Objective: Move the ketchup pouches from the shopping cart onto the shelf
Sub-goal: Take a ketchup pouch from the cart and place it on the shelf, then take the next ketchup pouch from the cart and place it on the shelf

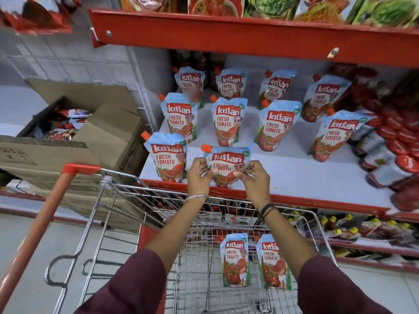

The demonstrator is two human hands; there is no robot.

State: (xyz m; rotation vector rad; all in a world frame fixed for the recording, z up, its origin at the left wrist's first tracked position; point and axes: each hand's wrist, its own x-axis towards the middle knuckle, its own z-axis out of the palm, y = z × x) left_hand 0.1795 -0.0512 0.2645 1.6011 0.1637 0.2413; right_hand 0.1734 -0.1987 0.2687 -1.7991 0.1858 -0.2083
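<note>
A light-blue ketchup pouch [227, 158] with an orange cap stands at the front edge of the white shelf [294, 175]. My left hand [198, 175] pinches its left side and my right hand [255, 177] pinches its right side. Several matching pouches stand upright in rows behind it, one [166, 156] just to its left. Two more pouches [235, 259] [273, 261] stand in the wire shopping cart [140, 200] below my forearms.
An open cardboard box [74, 137] with more pouches sits left of the shelf. Red-capped bottles [394, 143] crowd the shelf's right end. A red shelf lip [249, 39] hangs overhead. The cart's orange handle [45, 218] runs along the left.
</note>
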